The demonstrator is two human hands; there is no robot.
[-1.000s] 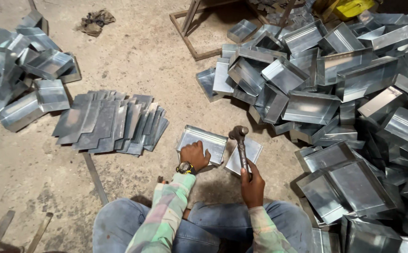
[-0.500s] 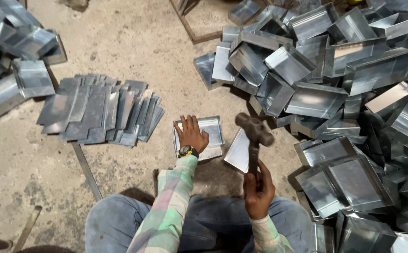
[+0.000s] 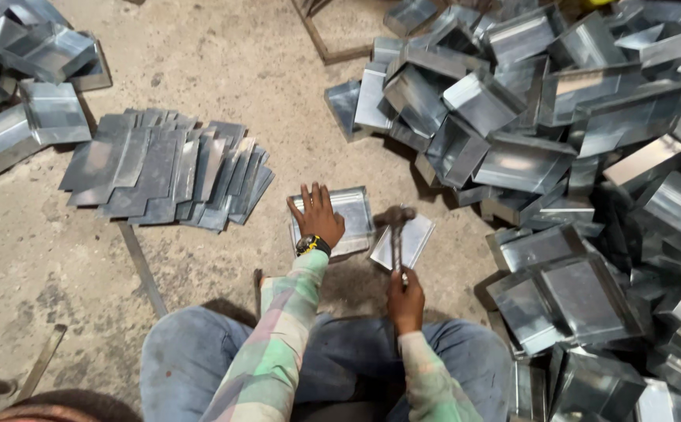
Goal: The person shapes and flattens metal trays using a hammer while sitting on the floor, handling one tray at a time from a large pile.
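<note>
The right hand's (image 3: 407,301) grip, clenched on the dark-headed hammer (image 3: 396,227), has swung down onto the flat grey sheet-metal piece (image 3: 412,241); the left hand (image 3: 318,215), grip released, presses the adjoining tray-shaped panel (image 3: 353,219) flat.

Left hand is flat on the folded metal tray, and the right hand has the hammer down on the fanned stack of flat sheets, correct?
Not quite. In the head view the hammer in the right hand is down on the small sheet beside the folded metal tray, not on the fanned stack. The left hand lies flat on that tray.
</note>
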